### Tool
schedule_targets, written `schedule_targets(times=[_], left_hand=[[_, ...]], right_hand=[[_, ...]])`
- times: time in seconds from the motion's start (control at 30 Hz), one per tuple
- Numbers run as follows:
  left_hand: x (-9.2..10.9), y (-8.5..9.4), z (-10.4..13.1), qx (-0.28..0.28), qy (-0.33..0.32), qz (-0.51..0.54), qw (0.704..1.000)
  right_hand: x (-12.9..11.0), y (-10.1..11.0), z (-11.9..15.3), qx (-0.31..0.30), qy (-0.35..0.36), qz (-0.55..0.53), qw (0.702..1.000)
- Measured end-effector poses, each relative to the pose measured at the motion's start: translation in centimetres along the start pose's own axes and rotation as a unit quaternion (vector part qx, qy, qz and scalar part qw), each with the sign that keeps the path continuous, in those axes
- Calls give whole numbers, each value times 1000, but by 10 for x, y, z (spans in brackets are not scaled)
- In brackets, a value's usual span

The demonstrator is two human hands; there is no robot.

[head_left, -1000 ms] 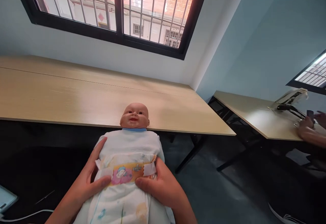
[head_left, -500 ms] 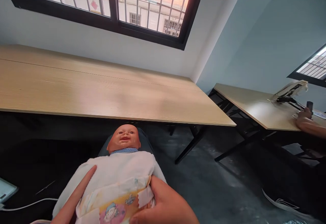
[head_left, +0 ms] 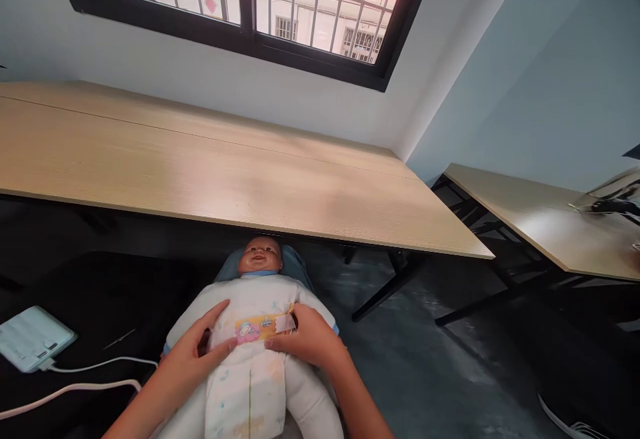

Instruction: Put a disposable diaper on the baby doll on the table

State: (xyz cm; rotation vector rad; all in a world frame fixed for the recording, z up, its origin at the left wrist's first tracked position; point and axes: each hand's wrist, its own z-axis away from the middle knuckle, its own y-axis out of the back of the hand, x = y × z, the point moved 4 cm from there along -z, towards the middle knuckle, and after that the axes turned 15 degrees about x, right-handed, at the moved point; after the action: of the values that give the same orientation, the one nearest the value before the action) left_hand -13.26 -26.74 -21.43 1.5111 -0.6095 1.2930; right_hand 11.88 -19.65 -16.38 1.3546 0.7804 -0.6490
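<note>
While my left grip (head_left: 196, 354) lies against the diaper (head_left: 245, 382) with thumb and fingers spread apart, my right grip (head_left: 319, 338) has its thumb on the printed band (head_left: 250, 330); I can't tell whether it pinches the edge. Between the 2 grips, that diaper covers the belly of the doll (head_left: 259, 287), its head just beyond them. Farther past is the tabletop (head_left: 240, 179); left of my left grip, I see 1 power bank (head_left: 37, 338) with its cable (head_left: 100, 364).

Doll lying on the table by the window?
No, the doll lies on the near side of the table, with left hand and right hand at its diaper.
</note>
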Motion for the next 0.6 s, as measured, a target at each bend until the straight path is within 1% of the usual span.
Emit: schedule_targets(times=[0.07,0.13,0.2,0.27,0.37,0.47,0.53,0.6], left_hand=[[1,5,3,8,-40,-83,996],[8,10,6,32,-95,-158,982],[17,12,7,36,-140,-199,969],[25,11,9,29,-169,-221,960],[32,8,12,22,-188,-259,947],[36,4,15,29,-202,-287,936],[39,3,16,20,-208,-277,938],[40,2,14,-8,-201,-248,948]], right_hand=[[-5,1,7,-11,-8,52,999],[-11,3,12,23,-3,91,996],[-17,3,14,50,13,108,993],[-22,-1,13,57,38,104,992],[-25,-6,11,54,79,95,991],[-25,-8,11,59,96,98,989],[-25,-7,11,62,99,91,989],[-23,-8,12,57,99,73,991]])
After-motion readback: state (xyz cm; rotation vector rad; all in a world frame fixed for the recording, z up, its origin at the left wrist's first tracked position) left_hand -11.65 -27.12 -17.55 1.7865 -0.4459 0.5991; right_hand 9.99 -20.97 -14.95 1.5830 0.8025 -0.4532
